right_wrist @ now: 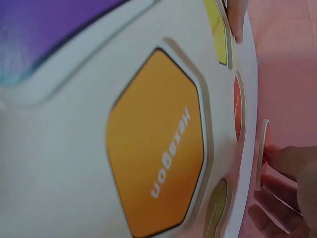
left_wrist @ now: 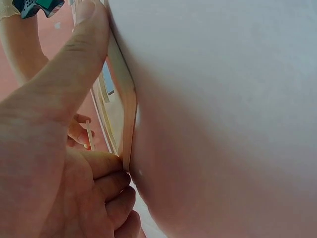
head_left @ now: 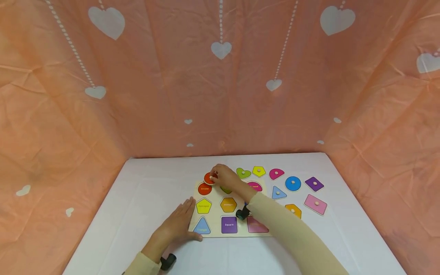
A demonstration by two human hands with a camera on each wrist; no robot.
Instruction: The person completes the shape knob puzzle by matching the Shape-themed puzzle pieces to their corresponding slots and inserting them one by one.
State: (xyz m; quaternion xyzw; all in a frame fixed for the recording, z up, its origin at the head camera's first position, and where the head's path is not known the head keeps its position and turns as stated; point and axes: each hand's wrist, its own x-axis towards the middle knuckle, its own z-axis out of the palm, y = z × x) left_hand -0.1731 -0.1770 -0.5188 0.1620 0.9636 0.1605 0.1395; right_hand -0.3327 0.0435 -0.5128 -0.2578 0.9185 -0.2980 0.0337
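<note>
In the head view a pale wooden shape puzzle board (head_left: 215, 233) lies on the table. My right hand (head_left: 227, 178) pinches a red round puzzle piece (head_left: 208, 178) by its knob. It is just above and overlapping the far edge of the red circle slot (head_left: 204, 189) in that view. The right wrist view shows this red piece (right_wrist: 262, 156) apart from the board, seen edge-on between thumb and fingers. With fingers mostly straight, my left hand (head_left: 178, 219) rests against the board's near-left corner, its thumb (left_wrist: 81, 54) along the near edge.
Right of the board lie loose knobbed pieces: a green heart (head_left: 243, 173), yellow pentagon (head_left: 259, 171), magenta half-round (head_left: 276, 174), blue circle (head_left: 293, 183), purple square (head_left: 314, 184), blue triangle (head_left: 279, 193), pink rectangle (head_left: 316, 204) and orange hexagon (head_left: 293, 210). Pink curtains surround the white table (head_left: 144, 191).
</note>
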